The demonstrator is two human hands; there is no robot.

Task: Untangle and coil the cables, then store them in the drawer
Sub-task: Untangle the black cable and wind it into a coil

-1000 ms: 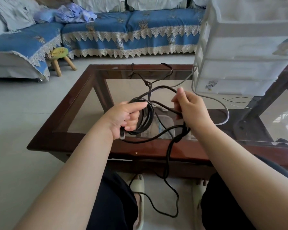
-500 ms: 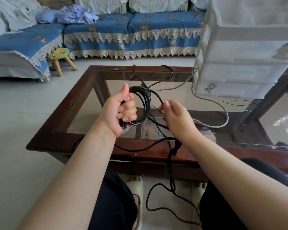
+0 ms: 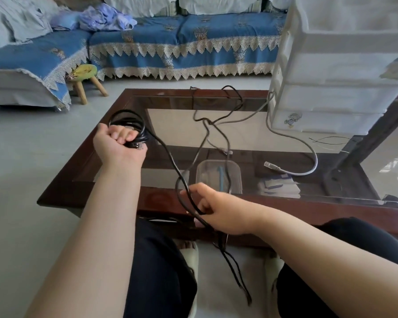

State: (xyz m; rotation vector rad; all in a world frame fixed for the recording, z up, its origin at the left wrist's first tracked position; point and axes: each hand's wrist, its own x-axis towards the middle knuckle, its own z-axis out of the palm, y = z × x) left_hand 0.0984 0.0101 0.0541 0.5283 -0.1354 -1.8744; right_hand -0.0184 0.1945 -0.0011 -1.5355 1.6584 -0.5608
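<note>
Head view: left hand (image 3: 117, 145) fisted around a coil of black cable (image 3: 130, 126), held up over the near-left part of the counter (image 3: 85, 171). Coil loops stick out above and right of the fist; a clear plug end pokes out just under the fingers. One black strand runs from the coil down-right across the glass to the right hand (image 3: 213, 208).

Right hand sits low at the counter's near edge, thumb and fingers curled round that strand where it doubles into a loop. Below the hand the loose black cable hangs past the edge, between the knees, toward the floor.

Grey ethernet cable (image 3: 308, 157) lies on the glass, not held: one plug end rests on the counter right of centre, the cable arcs back up to the foot of the white drawer unit (image 3: 331, 76) and on toward the middle. Thin dark cable (image 3: 230, 97) lies tangled with it at the far side of the counter, crossing near the middle. Can't tell which runs on top.

Drawer unit stands on the counter's far-right corner, drawers look closed. Clear plastic box (image 3: 218, 177) and papers sit on the shelf under the glass. Blue-covered sofa (image 3: 182, 42) and small wooden stool (image 3: 85, 79) beyond.
</note>
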